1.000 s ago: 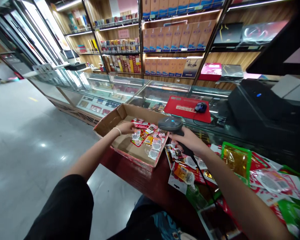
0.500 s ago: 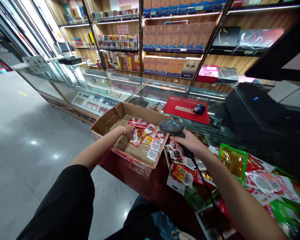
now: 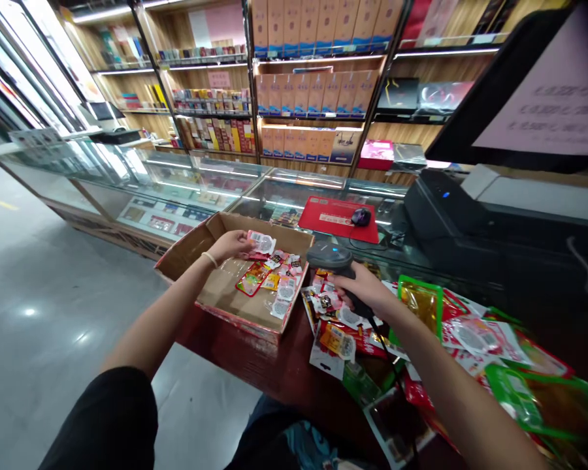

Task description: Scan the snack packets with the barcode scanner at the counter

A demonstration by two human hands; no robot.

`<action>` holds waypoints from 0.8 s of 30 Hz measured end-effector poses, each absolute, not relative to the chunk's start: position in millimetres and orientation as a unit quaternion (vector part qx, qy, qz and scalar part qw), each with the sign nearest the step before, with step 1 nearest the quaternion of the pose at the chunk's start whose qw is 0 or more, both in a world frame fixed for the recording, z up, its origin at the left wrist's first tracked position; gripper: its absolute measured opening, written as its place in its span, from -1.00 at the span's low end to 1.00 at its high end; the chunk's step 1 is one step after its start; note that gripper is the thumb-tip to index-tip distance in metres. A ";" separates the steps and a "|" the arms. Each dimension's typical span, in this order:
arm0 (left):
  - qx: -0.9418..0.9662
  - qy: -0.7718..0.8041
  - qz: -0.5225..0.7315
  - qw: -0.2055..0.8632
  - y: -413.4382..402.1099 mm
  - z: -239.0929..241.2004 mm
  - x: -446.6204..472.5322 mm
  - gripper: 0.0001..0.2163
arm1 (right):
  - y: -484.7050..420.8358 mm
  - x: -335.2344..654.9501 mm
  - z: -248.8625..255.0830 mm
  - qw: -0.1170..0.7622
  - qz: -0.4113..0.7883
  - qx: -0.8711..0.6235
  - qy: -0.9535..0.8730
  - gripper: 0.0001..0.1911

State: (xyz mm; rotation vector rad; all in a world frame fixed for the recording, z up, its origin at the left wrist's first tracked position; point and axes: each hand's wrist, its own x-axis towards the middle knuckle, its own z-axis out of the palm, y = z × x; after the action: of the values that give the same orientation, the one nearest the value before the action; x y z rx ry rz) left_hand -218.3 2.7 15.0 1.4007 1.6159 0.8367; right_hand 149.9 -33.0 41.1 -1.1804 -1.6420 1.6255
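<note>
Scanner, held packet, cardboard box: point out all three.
Scanner point(image 3: 330, 256): head view, on top of its dark head.
Held packet point(image 3: 263, 243): head view, on its pale face.
Cardboard box point(image 3: 220, 288): head view, on bare inside bottom.

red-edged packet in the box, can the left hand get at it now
Probably yes: the red-edged packet lies largely uncovered in the open box, close to the left hand. That hand holds a small pale packet, though, which may hamper picking up another.
</note>
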 end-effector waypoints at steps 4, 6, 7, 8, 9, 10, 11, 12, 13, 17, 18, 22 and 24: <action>0.548 0.609 0.361 0.446 -5.9 36.0 -174.7 -0.61 | -40.8 166.6 44.6 0.301 0.600 -0.444 -0.594 -0.61; 0.562 0.582 0.354 0.469 -7.8 42.2 -154.3 -0.64 | -44.5 176.5 46.0 0.317 0.595 -0.453 -0.584 -0.59; 0.568 0.569 0.351 0.480 -7.9 44.4 -145.3 -0.65 | -46.2 181.8 46.5 0.324 0.592 -0.457 -0.580 -0.59; 0.574 0.557 0.348 0.489 -7.6 46.2 -137.1 -0.66 | -47.8 187.3 46.9 0.329 0.589 -0.458 -0.579 -0.59; 0.579 0.546 0.346 0.498 -6.9 47.6 -129.7 -0.67 | -49.3 192.9 47.3 0.334 0.584 -0.459 -0.580 -0.59; 0.582 0.537 0.342 0.505 -6.0 48.8 -122.8 -0.67 | -50.9 198.5 47.7 0.337 0.578 -0.459 -0.584 -0.60; 0.586 0.529 0.340 0.511 -5.1 49.8 -116.3 -0.68 | -52.5 204.1 48.3 0.340 0.569 -0.461 -0.590 -0.60; 0.591 0.524 0.336 0.513 -4.1 50.7 -110.0 -0.69 | -54.3 209.4 49.0 0.343 0.559 -0.463 -0.596 -0.61; 0.597 0.522 0.332 0.511 -3.4 51.8 -103.6 -0.70 | -56.1 214.4 49.8 0.342 0.551 -0.467 -0.602 -0.61; 0.621 0.527 0.313 0.489 -2.2 58.5 -77.3 -0.76 | -63.7 230.4 52.9 0.321 0.530 -0.481 -0.620 -0.66; 0.632 0.530 0.306 0.476 -2.1 60.6 -70.9 -0.77 | -65.4 233.6 53.3 0.313 0.527 -0.484 -0.625 -0.68; 0.680 0.540 0.271 0.415 -0.3 65.5 -50.0 -0.79 | -70.3 245.1 55.1 0.297 0.513 -0.505 -0.627 -0.68; 0.689 0.542 0.267 0.399 0.7 62.8 -42.2 -0.81 | -72.1 251.1 56.5 0.306 0.515 -0.507 -0.620 -0.67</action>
State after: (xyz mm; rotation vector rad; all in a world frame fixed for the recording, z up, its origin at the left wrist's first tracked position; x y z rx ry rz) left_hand -42.2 0.7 62.8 1.7448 1.3729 0.6769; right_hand 251.1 -72.1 56.5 -1.3406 -1.6410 1.3631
